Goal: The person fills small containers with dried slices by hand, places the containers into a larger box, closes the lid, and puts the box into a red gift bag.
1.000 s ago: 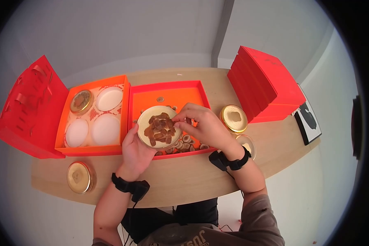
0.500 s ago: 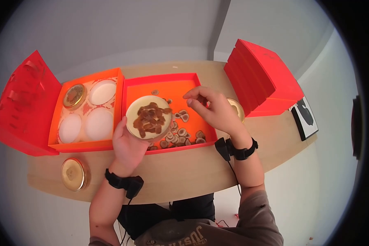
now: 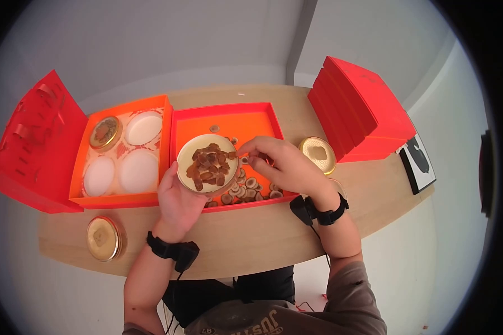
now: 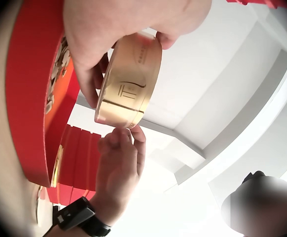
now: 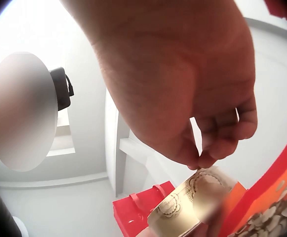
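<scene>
Currently a round gold-labelled jar (image 3: 191,153) is gripped around its side by my left hand (image 3: 179,200), cream face toward the head camera, brown slices (image 3: 209,165) heaped on it. My right hand (image 3: 285,164) is at the jar's right rim, thumb and fingertip drawn together; can't tell whether a slice is between them. Face circular, no long axis; right fingertips nearest the outermost slice. Red-rimmed tray (image 3: 195,121) below, orange box (image 3: 114,200) close left, stacked red boxes (image 3: 359,109) well right; open air above the jar.

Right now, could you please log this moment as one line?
left hand: holds round container bearing brown slices | right hand: at container's rim, whether pinching a slice unclear | red-orange tray: loose slices inside
</scene>
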### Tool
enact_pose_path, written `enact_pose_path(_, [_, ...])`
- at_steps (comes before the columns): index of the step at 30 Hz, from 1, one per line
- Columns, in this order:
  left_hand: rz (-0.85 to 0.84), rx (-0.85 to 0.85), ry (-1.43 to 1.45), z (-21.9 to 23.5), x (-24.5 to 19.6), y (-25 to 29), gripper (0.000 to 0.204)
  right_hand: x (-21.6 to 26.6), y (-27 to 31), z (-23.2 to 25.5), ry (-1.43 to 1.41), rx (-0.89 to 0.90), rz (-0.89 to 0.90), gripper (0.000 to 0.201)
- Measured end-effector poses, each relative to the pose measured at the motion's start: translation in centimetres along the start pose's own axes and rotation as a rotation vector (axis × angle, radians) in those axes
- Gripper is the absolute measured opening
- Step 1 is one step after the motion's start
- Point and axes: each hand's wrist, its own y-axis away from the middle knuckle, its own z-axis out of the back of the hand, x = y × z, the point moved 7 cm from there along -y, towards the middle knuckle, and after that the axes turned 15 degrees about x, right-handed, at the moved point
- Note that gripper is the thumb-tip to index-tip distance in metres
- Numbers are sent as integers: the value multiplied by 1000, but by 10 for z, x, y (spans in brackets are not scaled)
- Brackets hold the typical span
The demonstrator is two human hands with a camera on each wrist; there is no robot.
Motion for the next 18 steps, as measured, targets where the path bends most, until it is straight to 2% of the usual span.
enact_pose_path(4, [-2,-1,0,-1,0,0,53,1,1,-8,10,8,62,27])
enact_pose_path(9, [-4,14,8,-1,0,0,52,1,4,4,-80,0,-51,28])
enact_pose_path(13, [-30,-17,-27,-4,-2,1,51,-17,9,16,-4,-56,-140,20])
enact_pose_path(15, [-26,-13,-41,-3,-2,1,51,-39,7,8,-53,68,-188,25])
enact_pose_path(16, [-34,-18,-33,-1,-2,1,50,-41,8,8,-53,65,-197,25])
enact_pose_path(18, [-43,-8,-16,-1,-3,1,50,-61,13,-18,-55,410,-578,34])
